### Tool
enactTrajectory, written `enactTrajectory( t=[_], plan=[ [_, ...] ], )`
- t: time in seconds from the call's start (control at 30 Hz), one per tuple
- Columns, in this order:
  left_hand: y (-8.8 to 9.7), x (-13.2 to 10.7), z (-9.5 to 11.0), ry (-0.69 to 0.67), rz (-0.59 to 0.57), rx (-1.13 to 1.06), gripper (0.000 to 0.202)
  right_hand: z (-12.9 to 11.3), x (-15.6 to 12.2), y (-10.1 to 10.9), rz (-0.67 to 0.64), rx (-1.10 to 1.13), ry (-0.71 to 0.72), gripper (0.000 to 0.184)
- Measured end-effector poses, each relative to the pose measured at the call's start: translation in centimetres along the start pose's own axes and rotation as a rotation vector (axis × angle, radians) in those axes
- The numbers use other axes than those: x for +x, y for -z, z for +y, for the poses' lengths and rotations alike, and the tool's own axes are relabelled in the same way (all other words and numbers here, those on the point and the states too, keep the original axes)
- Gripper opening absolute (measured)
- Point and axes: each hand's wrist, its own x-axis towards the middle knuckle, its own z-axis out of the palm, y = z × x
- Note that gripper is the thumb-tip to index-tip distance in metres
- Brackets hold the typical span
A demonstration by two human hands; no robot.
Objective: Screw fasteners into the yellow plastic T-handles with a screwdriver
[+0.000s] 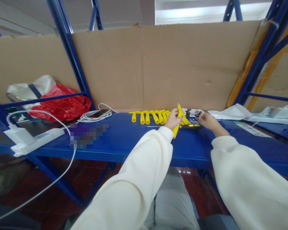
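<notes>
My left hand is closed around a yellow T-shaped plastic piece, holding it tilted above the blue shelf. To the right, my right hand has its fingers pinched together over a patch of small dark and silvery parts; whatever is between the fingertips is too small to make out. Beneath the held piece lies a screwdriver with a black and yellow handle, its thin shaft pointing left. Several more yellow T-shaped pieces lie in a row left of my left hand. Behind the hands are white sticks with dark bands.
A cardboard sheet stands along the shelf's back, between blue metal posts. At left are a red plastic bag, a coiled white cable and a power strip. White packaging and a printed sheet lie at right.
</notes>
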Motion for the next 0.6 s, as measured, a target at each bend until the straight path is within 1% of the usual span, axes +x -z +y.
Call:
enactTrajectory(
  t=[0.1, 0.2, 0.37, 0.43, 0.53, 0.6],
  plan=[
    [-0.3, -0.4, 0.5, 0.063, 0.007, -0.024, 0.056, 0.7, 0.2, -0.2, -0.043, -0.109, -0.028, 0.029],
    [-1.1, -0.6, 0.9, 0.105, -0.001, -0.075, 0.055, 0.7, 0.2, -0.4, -0.092, -0.157, -0.084, 0.033],
    [-2.8, 0.1, 1.3, 0.204, 0.002, -0.182, 0.053, 0.5, 0.4, -0.6, -0.150, -0.200, -0.140, 0.030],
    [-3.6, 0.7, 1.2, 0.264, -0.008, -0.217, 0.048, 0.7, 0.5, -0.6, -0.130, -0.211, -0.148, 0.028],
    [-4.7, 1.8, 0.7, 0.330, -0.042, -0.264, 0.032, 1.2, 0.5, -0.5, -0.068, -0.211, -0.151, 0.019],
    [-5.5, 2.4, 0.4, 0.314, -0.065, -0.288, 0.026, 1.4, 0.4, -0.4, -0.040, -0.201, -0.152, 0.016]
  ],
)
